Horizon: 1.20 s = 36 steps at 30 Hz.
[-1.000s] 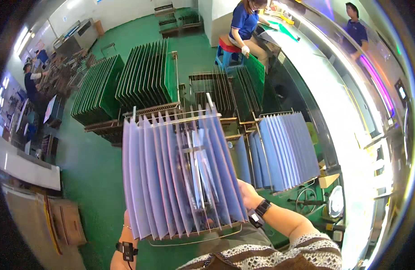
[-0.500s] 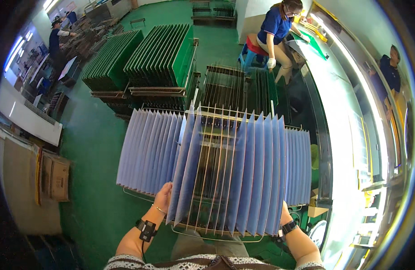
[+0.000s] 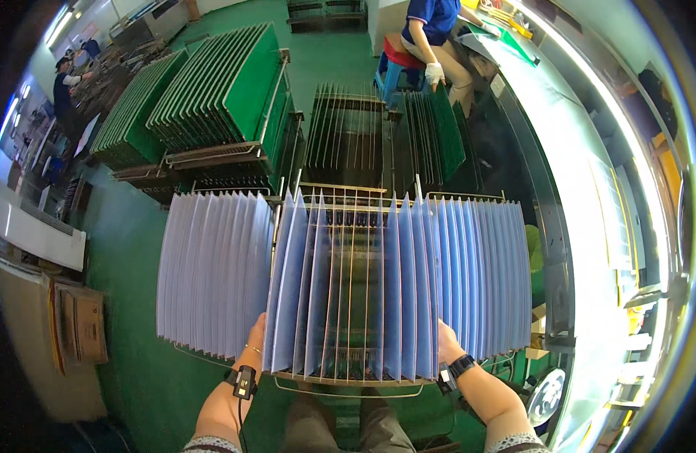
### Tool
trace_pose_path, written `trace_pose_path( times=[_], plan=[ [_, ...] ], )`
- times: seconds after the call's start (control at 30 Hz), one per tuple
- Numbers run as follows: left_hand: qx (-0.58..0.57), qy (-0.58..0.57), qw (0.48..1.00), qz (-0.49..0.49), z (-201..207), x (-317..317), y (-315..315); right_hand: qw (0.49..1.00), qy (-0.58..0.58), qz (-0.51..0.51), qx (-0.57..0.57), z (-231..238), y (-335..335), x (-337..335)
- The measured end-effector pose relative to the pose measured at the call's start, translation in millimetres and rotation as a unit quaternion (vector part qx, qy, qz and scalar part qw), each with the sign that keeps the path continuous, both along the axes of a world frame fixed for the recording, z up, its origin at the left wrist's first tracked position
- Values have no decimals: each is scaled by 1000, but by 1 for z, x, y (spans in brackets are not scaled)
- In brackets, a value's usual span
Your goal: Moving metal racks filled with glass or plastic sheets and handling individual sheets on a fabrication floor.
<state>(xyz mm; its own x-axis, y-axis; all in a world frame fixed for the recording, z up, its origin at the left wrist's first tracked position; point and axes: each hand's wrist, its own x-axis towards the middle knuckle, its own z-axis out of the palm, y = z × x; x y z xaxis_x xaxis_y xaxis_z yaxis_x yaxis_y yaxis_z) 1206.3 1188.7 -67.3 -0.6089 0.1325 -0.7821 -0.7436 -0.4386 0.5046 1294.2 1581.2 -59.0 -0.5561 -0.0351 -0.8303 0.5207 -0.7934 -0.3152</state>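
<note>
A wire rack (image 3: 348, 377) of thin, bluish, upright panels (image 3: 291, 287) stands in front of me between two similar racks. Bare wires show in its middle, with panels at both sides. My left hand (image 3: 255, 332) grips its left side low down, fingers partly hidden by the panels. On the opposite side, my right hand (image 3: 448, 341) holds it at about the same height, its fingertips out of sight. Close by on the left is another rack of bluish panels (image 3: 212, 275), and on the right a third set (image 3: 488, 275).
Racks of green panels (image 3: 212, 90) stand at the far left. Ahead is a rack with mostly bare wires (image 3: 344, 136). A seated co-worker's gloved hand (image 3: 434, 73) is at a green panel (image 3: 448, 140). A brightly lit bench (image 3: 574, 219) runs along the right; cardboard boxes (image 3: 84, 325) stand left.
The held rack has moved away from me and now sits lower between the neighbouring racks, both hands still on it. My view has shifted, and the co-worker's head has left the picture.
</note>
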Motion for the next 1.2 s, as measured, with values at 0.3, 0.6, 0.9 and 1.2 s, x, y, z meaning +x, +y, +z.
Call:
trace_pose_path(
  times=[0.3, 0.6, 0.9, 1.2],
  plan=[
    [-46, -3, 998, -38, -68, -32, -8, 998, 9, 13, 57, -51, 8, -29],
    [-86, -15, 993, -80, -120, -27, -13, 993, 68, 31, 95, -114, 13, -29],
    [-127, -16, 984, -121, -133, -23, -24, 999, 46, 6, 25, -114, 4, -21],
    [-159, -20, 972, -174, -136, -16, -17, 997, 38, 16, 69, -88, 1, -15]
  ],
)
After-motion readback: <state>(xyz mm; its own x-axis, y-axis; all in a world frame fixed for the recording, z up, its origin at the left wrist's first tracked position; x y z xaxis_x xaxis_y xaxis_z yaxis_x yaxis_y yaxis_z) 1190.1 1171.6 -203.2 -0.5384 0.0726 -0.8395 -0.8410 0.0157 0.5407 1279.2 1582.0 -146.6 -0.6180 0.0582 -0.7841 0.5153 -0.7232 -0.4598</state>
